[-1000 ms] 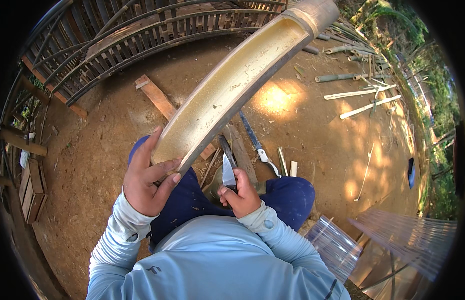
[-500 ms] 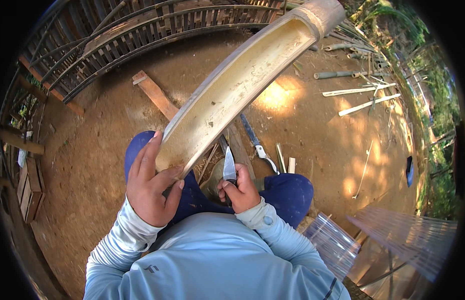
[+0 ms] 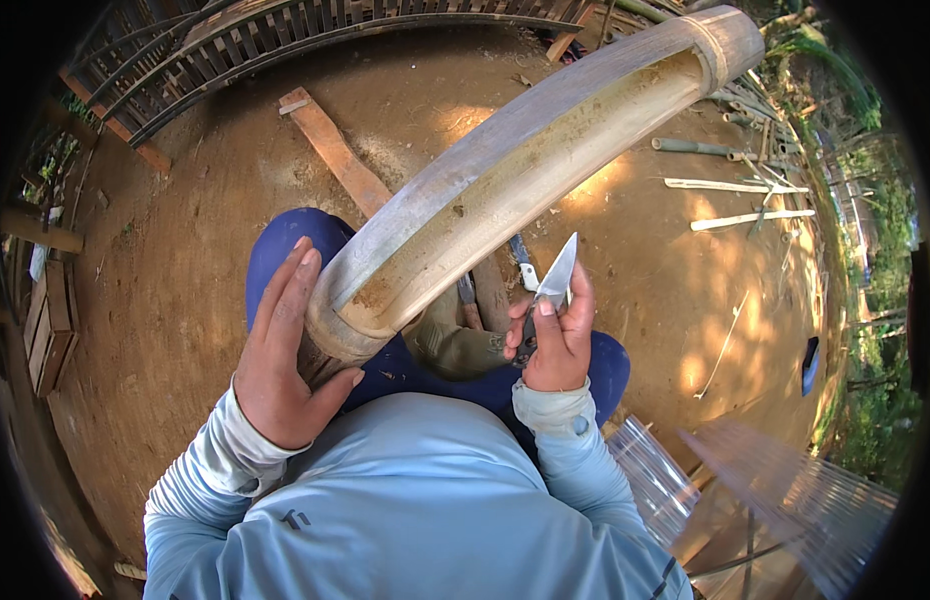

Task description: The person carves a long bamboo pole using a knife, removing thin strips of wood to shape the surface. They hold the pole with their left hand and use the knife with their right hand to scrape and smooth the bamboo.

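Note:
A long bamboo section (image 3: 535, 160), with an opening cut along one side, slants from my lap up to the far right. Its pale hollow faces right and partly up. At its near end my left hand (image 3: 275, 350) grips it, fingers stretched along the outer left side and thumb below the end. To the right of the bamboo and apart from it, my right hand (image 3: 555, 335) is closed on the dark handle of a knife (image 3: 559, 272). The blade points up and slightly right. Part of the handle is hidden by my fingers.
A reddish plank (image 3: 335, 150) lies on the dirt beyond my knees. A saw (image 3: 525, 270) is partly hidden under the bamboo. Bamboo poles and split strips (image 3: 750, 216) lie at right, clear corrugated sheets (image 3: 655, 480) at lower right. A slatted structure (image 3: 315, 45) stands at the back.
The bamboo has shifted right and rolled, showing more outer wall and its closed near end. My left hand slid left and nearer; my right hand moved right and up with the knife.

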